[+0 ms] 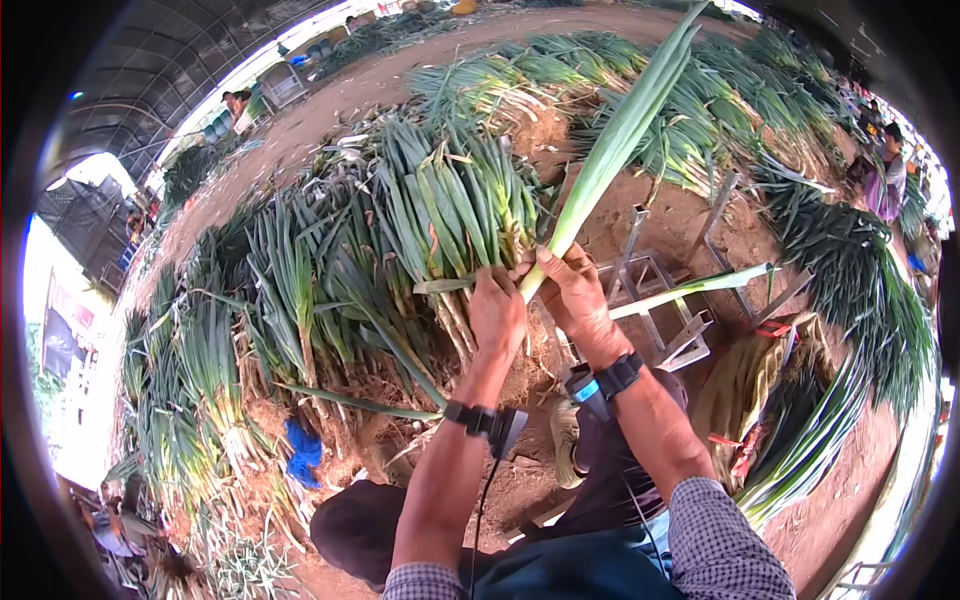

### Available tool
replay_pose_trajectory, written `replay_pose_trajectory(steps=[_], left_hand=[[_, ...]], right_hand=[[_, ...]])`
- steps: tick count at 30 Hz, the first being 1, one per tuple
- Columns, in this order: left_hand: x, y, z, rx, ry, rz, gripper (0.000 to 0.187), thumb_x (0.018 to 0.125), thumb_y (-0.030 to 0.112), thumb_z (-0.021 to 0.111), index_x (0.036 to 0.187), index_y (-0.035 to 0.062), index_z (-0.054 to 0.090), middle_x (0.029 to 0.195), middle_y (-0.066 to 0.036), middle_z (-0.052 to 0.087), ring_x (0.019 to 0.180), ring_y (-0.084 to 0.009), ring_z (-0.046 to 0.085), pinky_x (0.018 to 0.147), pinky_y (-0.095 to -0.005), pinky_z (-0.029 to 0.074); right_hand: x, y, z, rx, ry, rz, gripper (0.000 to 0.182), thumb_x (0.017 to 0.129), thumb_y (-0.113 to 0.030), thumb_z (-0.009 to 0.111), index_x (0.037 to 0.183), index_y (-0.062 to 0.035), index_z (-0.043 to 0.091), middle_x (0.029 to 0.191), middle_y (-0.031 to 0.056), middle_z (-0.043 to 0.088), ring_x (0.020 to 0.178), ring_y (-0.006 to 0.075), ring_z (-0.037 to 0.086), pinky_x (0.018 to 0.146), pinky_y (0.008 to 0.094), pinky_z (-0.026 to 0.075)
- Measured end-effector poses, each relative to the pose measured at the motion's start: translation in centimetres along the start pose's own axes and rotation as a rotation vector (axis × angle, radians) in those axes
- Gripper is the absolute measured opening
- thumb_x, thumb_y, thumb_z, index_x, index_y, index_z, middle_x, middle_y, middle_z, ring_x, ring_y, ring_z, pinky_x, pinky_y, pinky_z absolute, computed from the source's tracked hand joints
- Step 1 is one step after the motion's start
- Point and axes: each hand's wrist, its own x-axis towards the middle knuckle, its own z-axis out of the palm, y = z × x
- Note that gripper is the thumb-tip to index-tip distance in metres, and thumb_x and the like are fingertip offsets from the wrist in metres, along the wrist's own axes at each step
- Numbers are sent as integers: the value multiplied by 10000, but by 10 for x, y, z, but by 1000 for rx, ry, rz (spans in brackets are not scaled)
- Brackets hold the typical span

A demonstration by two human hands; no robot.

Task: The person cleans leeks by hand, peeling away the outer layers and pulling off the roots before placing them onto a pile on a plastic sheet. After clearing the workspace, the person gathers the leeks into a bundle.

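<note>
A long green onion (622,145) slants up and to the right, its pale lower stalk in the closed fingers of my right hand (577,297). Close beside it, my left hand (498,312) is closed with its fingertips at the stalk. A green leaf strip (446,286) sticks out leftward from the left hand, apparently pinched in it; the fingers partly hide the grip. Both wrists wear black straps with small devices. Another green onion (692,291) lies across a metal frame (652,268) to the right of my hands.
Upright bundles of green onions (455,195) stand on the left, roots down. More piles (850,255) lie to the right and far back. A blue scrap (303,453) and a sack (765,385) with red ties are nearby. Other people (885,175) appear at the edges.
</note>
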Motion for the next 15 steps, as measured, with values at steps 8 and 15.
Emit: replay_pose_trajectory(steps=[8, 15], left_hand=[[-11, -68, -41, 115, -638, -271, 228, 965, 193, 550, 939, 33, 712, 768, -104, 698, 639, -169, 646, 595, -335, 539], [-59, -115, -94, -354, -591, -245, 289, 988, 228, 586, 1117, -25, 642, 897, -100, 668, 728, -157, 626, 672, -285, 550]], right_hand=[[7, -48, -2, 53, -243, 55, 273, 972, -155, 605, 1177, 20, 562, 1004, 155, 672, 882, 283, 684, 802, 445, 601], [28, -73, -49, 197, -154, 27, 250, 975, -173, 611, 1133, 17, 581, 998, 146, 655, 908, 267, 645, 848, 416, 576]])
